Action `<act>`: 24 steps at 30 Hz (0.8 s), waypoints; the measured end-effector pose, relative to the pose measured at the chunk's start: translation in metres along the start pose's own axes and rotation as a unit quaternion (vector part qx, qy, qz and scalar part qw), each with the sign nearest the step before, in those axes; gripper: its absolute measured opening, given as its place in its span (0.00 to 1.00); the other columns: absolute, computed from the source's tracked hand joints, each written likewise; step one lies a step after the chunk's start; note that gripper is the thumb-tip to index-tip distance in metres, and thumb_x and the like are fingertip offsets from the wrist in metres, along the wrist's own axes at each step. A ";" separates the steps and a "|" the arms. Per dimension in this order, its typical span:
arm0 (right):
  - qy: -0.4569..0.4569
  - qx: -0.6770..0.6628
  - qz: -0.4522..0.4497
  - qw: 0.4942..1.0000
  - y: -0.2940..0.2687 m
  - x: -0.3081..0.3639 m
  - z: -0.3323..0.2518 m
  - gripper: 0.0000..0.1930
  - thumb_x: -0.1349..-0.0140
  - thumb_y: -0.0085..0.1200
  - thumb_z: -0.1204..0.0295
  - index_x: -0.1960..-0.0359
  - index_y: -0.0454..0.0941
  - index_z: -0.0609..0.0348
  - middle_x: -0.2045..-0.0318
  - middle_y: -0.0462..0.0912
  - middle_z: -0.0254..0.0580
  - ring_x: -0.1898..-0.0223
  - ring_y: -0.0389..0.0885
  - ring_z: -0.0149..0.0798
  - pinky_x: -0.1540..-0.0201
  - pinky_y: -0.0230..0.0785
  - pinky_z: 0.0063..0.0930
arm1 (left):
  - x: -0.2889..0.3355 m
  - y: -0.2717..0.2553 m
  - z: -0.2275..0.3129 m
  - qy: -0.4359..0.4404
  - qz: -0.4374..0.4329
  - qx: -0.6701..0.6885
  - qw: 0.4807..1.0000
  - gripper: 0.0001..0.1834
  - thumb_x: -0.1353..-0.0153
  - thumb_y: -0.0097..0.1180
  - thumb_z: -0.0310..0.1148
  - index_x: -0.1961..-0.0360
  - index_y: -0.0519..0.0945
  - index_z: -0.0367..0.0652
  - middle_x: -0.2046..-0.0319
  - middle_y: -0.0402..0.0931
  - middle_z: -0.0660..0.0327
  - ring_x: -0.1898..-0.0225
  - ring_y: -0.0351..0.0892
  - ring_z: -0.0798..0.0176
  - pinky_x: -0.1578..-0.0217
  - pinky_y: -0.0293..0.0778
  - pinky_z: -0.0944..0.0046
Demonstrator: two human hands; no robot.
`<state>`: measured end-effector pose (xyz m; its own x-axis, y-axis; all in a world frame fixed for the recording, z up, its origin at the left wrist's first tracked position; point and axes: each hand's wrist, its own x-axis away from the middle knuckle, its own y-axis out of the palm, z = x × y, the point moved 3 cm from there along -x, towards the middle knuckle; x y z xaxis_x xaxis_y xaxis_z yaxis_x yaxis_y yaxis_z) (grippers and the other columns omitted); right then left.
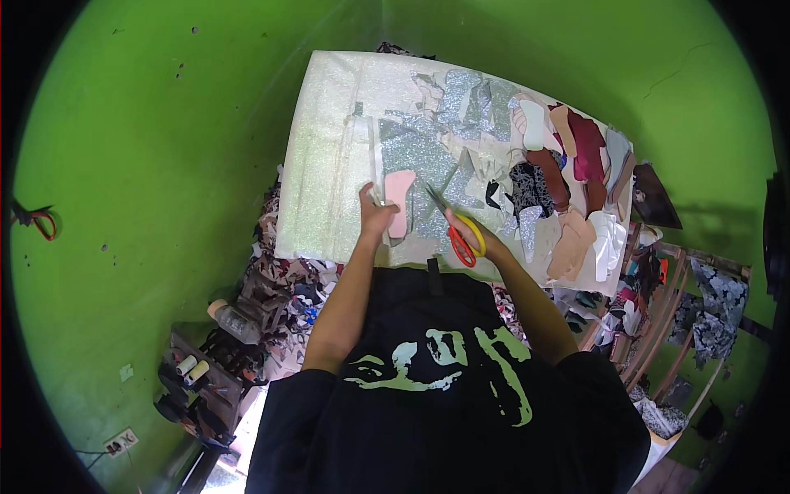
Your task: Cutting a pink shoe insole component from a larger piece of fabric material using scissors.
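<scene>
My left hand (378,216) grips a pink sole-shaped piece (400,193) by its left edge, fingers closed round it. Some pale strip material lies along the same fingers. In my right hand (491,244) is a pair of scissors (437,199) with one red and one yellow handle loop. Its dark blades point up and left toward the pink piece, a small gap apart from it. Beneath both hands lie silvery glitter sheets (411,152), cut into irregular parts, on a work table covered in whitish glitter material (317,156).
Cut pieces, including a maroon one (586,144), a brown one (550,177) and a tan one (570,245), crowd the table's right side. Scraps (280,305) heap below its left edge. A rack with thread spools (196,372) stands lower left; scissors (39,219) hang on the green wall.
</scene>
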<state>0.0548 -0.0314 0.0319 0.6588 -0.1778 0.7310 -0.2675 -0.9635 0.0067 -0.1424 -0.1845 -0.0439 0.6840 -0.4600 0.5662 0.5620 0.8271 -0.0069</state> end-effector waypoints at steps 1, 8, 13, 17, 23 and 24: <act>-0.011 0.033 -0.006 0.999 -0.002 -0.008 -0.004 0.37 0.35 0.36 0.31 0.76 0.72 0.57 0.89 0.69 0.33 0.89 0.68 0.29 0.85 0.61 0.25 | -0.005 0.000 0.004 0.001 -0.002 -0.002 1.000 0.54 0.61 0.71 0.19 0.34 0.53 0.44 0.48 0.71 0.46 0.52 0.77 0.53 0.53 0.76 0.59; 0.013 0.079 -0.012 0.997 -0.008 -0.031 -0.023 0.38 0.37 0.37 0.29 0.80 0.68 0.55 0.89 0.68 0.36 0.89 0.69 0.32 0.84 0.62 0.29 | -0.036 0.005 0.015 -0.028 0.089 -0.104 0.990 0.48 0.59 0.78 0.28 0.45 0.52 0.39 0.55 0.73 0.45 0.56 0.78 0.55 0.55 0.77 0.60; 0.026 0.036 -0.016 0.999 -0.010 -0.035 -0.029 0.37 0.37 0.38 0.30 0.78 0.69 0.56 0.89 0.68 0.33 0.88 0.68 0.30 0.83 0.60 0.27 | -0.047 0.010 0.024 -0.041 -0.043 -0.002 0.998 0.33 0.52 0.73 0.27 0.46 0.69 0.32 0.53 0.78 0.49 0.55 0.80 0.59 0.55 0.77 0.60; 0.023 -0.006 -0.036 0.999 -0.014 -0.041 -0.031 0.38 0.37 0.38 0.29 0.77 0.71 0.56 0.88 0.68 0.32 0.88 0.67 0.29 0.84 0.60 0.26 | -0.054 0.009 0.029 -0.058 -0.110 0.029 0.992 0.25 0.45 0.64 0.24 0.45 0.74 0.34 0.52 0.79 0.53 0.54 0.80 0.59 0.54 0.77 0.59; 0.027 -0.036 -0.068 0.997 -0.026 -0.062 -0.025 0.39 0.37 0.37 0.29 0.73 0.73 0.58 0.88 0.69 0.32 0.87 0.68 0.29 0.84 0.62 0.26 | -0.053 0.013 0.054 -0.038 -0.121 -0.001 0.992 0.26 0.41 0.54 0.23 0.40 0.70 0.39 0.50 0.78 0.57 0.51 0.79 0.60 0.50 0.75 0.61; 0.021 -0.036 -0.079 0.996 -0.027 -0.064 -0.027 0.39 0.37 0.37 0.29 0.72 0.73 0.58 0.88 0.69 0.32 0.87 0.68 0.29 0.84 0.62 0.26 | -0.054 0.012 0.055 -0.033 -0.124 -0.005 0.992 0.26 0.41 0.54 0.23 0.39 0.69 0.39 0.50 0.78 0.57 0.50 0.79 0.60 0.49 0.74 0.61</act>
<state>0.0010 0.0111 0.0036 0.6673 -0.0158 0.7447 -0.2144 -0.9615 0.1718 -0.1980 -0.1325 -0.0292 0.4918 -0.6267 0.6045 0.7142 0.6874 0.1316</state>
